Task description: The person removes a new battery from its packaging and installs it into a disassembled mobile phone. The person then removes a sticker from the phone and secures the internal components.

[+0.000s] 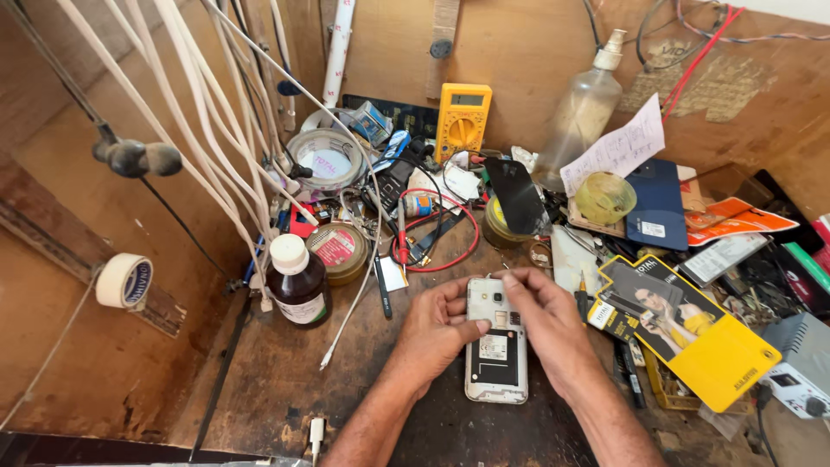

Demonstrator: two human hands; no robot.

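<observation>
A white phone (496, 359) lies face down on the wooden bench, its back cover off and the inner parts showing. My left hand (439, 324) grips its left upper edge, thumb across the opened back. My right hand (546, 318) rests on the phone's upper right corner, with the fingertips pinched near the top edge. Whether those fingers hold a small part or tool, I cannot tell.
A brown bottle (296, 281) and round tin (339, 251) stand at left, a yellow multimeter (462, 119) and spray bottle (588, 108) at the back. Red and black leads (437, 238) lie just beyond the phone. A yellow package (692, 333) and clutter fill the right. White cables (216, 138) hang at left.
</observation>
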